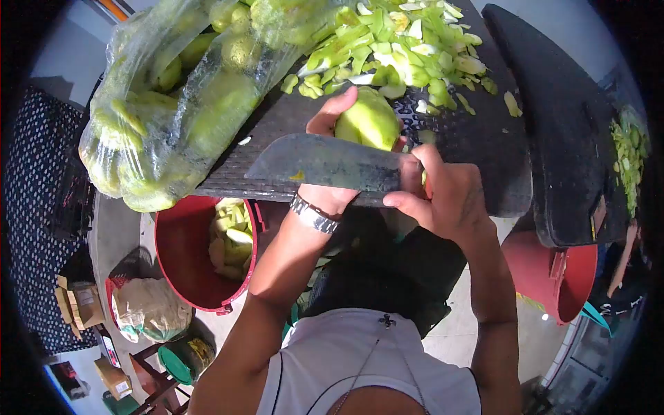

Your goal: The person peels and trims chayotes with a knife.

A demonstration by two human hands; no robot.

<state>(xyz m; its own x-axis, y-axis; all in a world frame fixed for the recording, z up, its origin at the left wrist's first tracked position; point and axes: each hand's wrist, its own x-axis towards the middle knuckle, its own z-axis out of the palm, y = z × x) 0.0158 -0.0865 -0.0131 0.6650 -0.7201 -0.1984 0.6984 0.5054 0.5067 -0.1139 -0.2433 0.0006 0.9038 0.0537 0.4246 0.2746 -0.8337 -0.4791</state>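
Note:
My left hand (332,124) is closed around a pale green fruit, which looks like a peeled green mango (369,119), above the front edge of a dark table (477,159). My right hand (446,190) grips a broad knife (325,162) by its handle. The wide blade points left and passes in front of my left palm, just below the fruit; whether it touches the fruit I cannot tell. Parts of my left fingers are hidden behind the fruit and the blade. Beyond the fruit lies a loose heap of green peelings (408,52).
A clear plastic bag (145,138) of green fruit lies at the table's left. Below it stands a red bucket (200,297) with pale cut pieces (232,235). At right are another dark tabletop (560,131), a red bucket (577,283) and more peelings (628,159).

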